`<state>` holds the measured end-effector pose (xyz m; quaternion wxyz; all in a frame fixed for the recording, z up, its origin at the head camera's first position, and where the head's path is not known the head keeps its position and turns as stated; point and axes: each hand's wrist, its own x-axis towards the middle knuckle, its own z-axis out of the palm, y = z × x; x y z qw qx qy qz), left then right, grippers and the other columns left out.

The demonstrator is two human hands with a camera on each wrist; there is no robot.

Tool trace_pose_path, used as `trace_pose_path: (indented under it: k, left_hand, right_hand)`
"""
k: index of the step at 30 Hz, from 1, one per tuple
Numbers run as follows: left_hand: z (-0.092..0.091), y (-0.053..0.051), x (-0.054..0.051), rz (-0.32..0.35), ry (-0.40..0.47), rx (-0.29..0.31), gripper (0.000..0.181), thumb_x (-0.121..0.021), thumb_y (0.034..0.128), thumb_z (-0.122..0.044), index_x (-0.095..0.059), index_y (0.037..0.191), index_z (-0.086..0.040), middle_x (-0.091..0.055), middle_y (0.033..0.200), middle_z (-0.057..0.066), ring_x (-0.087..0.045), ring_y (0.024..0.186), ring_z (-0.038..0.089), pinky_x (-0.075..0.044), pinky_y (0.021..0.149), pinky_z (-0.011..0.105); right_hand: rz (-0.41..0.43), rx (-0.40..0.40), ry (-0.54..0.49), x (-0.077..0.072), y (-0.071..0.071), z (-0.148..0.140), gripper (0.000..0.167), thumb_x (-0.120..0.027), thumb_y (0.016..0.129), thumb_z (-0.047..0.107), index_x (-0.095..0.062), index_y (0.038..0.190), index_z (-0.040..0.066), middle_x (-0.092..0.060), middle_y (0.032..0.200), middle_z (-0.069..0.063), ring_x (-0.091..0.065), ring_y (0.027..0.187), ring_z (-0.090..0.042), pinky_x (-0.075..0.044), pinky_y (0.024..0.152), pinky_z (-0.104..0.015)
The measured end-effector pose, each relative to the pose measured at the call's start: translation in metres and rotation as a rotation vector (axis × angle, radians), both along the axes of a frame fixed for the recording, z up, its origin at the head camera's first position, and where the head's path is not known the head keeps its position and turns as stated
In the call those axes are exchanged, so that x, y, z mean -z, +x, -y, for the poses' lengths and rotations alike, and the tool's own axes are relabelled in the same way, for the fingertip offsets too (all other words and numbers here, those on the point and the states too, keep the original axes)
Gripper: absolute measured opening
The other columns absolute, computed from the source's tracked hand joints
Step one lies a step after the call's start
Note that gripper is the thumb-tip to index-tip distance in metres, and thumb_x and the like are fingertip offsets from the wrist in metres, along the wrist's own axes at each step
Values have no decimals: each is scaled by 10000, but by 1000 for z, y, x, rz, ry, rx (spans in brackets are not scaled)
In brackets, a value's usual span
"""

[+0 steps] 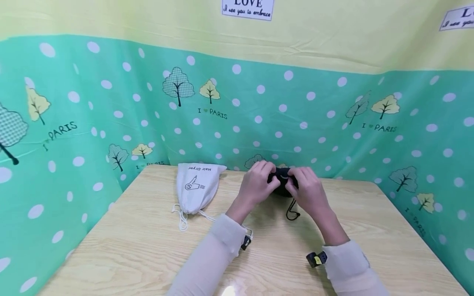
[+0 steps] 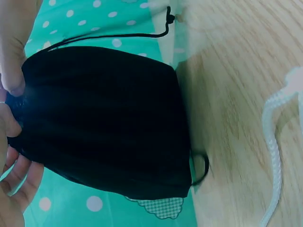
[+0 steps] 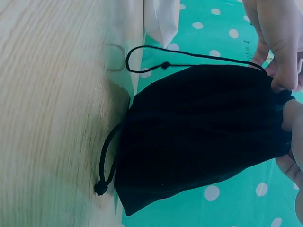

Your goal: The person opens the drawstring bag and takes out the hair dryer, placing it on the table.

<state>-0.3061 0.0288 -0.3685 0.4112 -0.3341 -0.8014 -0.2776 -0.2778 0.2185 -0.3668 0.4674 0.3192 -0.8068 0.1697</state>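
At the back of the table both hands grip the gathered mouth of a black drawstring pouch (image 1: 283, 190). My left hand (image 1: 258, 181) pinches its left side, and my right hand (image 1: 307, 189) pinches the right side close by. Both wrist views show the pouch (image 2: 109, 123) hanging mouth up, its body full and wide. Black cords (image 3: 109, 156) with knotted ends dangle on either side of it. What the pouch contains is hidden.
Left of the hands lies a white drawstring bag (image 1: 196, 187) printed "Hair Dryer", its white cords (image 1: 181, 216) trailing across the wooden table (image 1: 148, 246) toward the left forearm. A green dotted cloth (image 1: 237, 107) hangs behind and at the sides.
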Motion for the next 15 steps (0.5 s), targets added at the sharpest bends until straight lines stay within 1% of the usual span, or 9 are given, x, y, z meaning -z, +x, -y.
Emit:
trace_pose_path:
  k: [3, 6, 10, 15]
  left_hand:
    - [2, -1, 0, -6, -7, -3, 141, -746, 802, -75, -645, 899, -90, -635, 868, 29, -574, 768, 186, -523, 662, 289]
    - [5, -3, -1, -11, -14, -7, 132, -731, 803, -70, -641, 898, -87, -634, 872, 33, -575, 771, 190, -525, 661, 290]
    - [9, -5, -2, -16, 9, -13, 134, -729, 792, -46, -641, 888, -78, -631, 869, 34, -580, 780, 196, -526, 678, 302]
    - [13, -7, -3, 17, 32, 13, 158, -751, 789, -33, -633, 880, -83, -618, 860, 23, -571, 791, 185, -516, 709, 306]
  right_hand:
    - [9, -7, 1, -1, 0, 1, 219, -712, 779, -99, -631, 964, -14, -667, 901, -169, -623, 799, -338, -560, 667, -450]
    - [0, -9, 5, -3, 0, 1, 228, -717, 762, -109, -632, 954, -20, -663, 886, -171, -617, 785, -340, -557, 656, -445]
    - [-11, -10, 3, -4, -1, -1, 234, -715, 746, -126, -638, 944, -29, -658, 875, -173, -609, 773, -341, -549, 652, -438]
    - [10, 9, -15, -5, -1, -3, 218, -711, 761, -122, -643, 942, -23, -652, 884, -162, -603, 788, -334, -540, 669, -437]
